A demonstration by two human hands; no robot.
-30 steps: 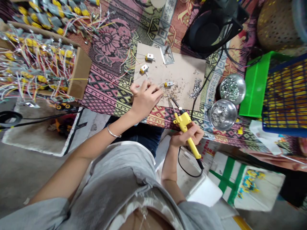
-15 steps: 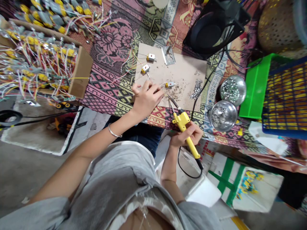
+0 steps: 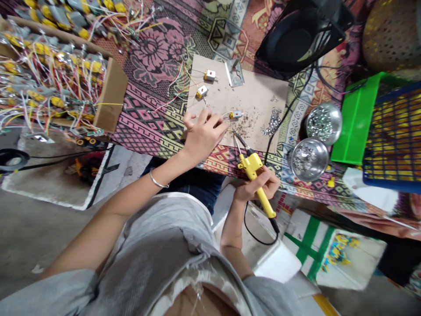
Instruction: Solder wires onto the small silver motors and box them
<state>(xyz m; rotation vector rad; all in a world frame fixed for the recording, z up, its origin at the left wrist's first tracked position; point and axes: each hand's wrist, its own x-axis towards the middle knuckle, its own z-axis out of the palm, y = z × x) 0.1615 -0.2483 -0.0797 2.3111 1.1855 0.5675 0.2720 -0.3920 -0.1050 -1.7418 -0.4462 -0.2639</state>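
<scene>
My right hand (image 3: pixel 259 184) is wrapped round the yellow handle of a soldering iron (image 3: pixel 252 163), whose metal tip points up and left. Close to that tip, the fingertips of my left hand (image 3: pixel 205 134) are pressed together on a thin wire, mostly hidden by the fingers. Just beyond them lies a small silver motor (image 3: pixel 235 115) with a yellow end, its wires running toward my left hand. Two more small motors, one upper (image 3: pixel 209 75) and one lower (image 3: pixel 201 91), rest on the cardboard sheet (image 3: pixel 259 94), with leads trailing left.
A cardboard box (image 3: pixel 112 98) of wired motors stands at left. A black fan (image 3: pixel 292 39) sits at the back. To the right are two metal bowls, one upper (image 3: pixel 337 118) and one lower (image 3: pixel 309 175), a green tray (image 3: pixel 353 118) and a blue basket (image 3: pixel 391 184). A metal stand (image 3: pixel 234 73) lies on the cardboard.
The view has shifted slightly, so the tabletop things at the right appear a little farther right. Both hands keep their grip, and the iron's tip stays close to my left fingertips.
</scene>
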